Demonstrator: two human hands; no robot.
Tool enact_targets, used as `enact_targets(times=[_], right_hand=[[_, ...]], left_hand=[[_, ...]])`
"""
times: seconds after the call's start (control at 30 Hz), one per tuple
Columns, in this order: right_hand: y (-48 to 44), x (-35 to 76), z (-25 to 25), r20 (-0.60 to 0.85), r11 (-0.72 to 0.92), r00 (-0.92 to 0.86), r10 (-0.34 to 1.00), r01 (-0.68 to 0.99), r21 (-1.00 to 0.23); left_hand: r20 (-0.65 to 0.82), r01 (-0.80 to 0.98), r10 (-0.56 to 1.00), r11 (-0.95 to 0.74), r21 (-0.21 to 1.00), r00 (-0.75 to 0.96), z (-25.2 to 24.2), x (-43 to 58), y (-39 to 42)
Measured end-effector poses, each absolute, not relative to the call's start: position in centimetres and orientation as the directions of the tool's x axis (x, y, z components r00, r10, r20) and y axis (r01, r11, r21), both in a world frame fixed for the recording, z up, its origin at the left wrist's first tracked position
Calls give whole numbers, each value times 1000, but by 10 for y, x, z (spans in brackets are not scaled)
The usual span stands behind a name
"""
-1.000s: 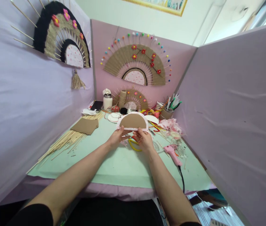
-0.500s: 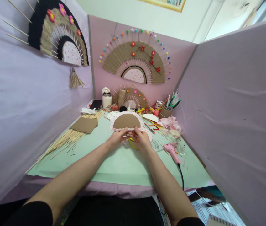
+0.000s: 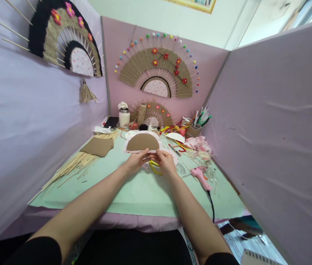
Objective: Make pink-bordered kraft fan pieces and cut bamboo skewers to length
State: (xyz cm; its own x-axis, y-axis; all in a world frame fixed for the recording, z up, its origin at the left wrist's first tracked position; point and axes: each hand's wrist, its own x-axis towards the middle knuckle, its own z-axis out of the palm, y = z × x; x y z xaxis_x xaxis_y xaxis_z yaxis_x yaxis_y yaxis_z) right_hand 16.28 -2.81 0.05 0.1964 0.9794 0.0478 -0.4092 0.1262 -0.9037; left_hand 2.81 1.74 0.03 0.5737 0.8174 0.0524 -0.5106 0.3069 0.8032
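Observation:
Both hands grip the straight lower edge of a brown cardboard half-circle (image 3: 143,142), held up above the table. Pale pink spotted fabric (image 3: 127,138) shows as a border all round the cardboard and is folded over along the straight edge. My left hand (image 3: 137,161) pinches that edge near its middle, thumb on top. Close beside it, my right hand (image 3: 164,160) pinches the edge at its right end. Below the hands, yellow scissor handles (image 3: 156,169) show in part, and another spotted fabric piece lies behind my right hand.
A pink glue gun (image 3: 201,177) with a black cord lies at the right, near a clear protractor (image 3: 180,168). Thin sticks (image 3: 70,163) and a cardboard piece (image 3: 96,146) lie left. At the back stand a white bottle (image 3: 124,117), a twine roll (image 3: 142,113) and a tool pot (image 3: 194,130).
The fabric-edged half-circle has slid left between my fingers, so my right hand now pinches nearer its right end. Both hands stay almost in place, and the view shifts slightly.

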Motion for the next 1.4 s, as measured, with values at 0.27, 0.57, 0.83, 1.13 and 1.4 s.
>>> enact_targets(times=[0.27, 0.57, 0.83, 1.13, 1.4], right_hand=[[-31, 169, 1, 88, 154, 343, 935, -171, -973], [-52, 196, 23, 180, 297, 565, 805, -122, -947], [-135, 262, 0, 341, 80, 703, 624, 377, -923], [-128, 253, 16, 408, 37, 471, 782, 618, -785], [-22, 172, 24, 206, 154, 179, 962, 267, -951]], left_hand=[[10, -547, 824, 367, 753, 566, 6, 25, 18], [-74, -610, 885, 375, 698, 460, 13, 13, 29], [-81, -638, 881, 399, 658, 466, 15, 8, 33], [-83, -559, 867, 388, 733, 492, 20, 9, 30], [-13, -533, 884, 294, 793, 467, 22, 10, 27]])
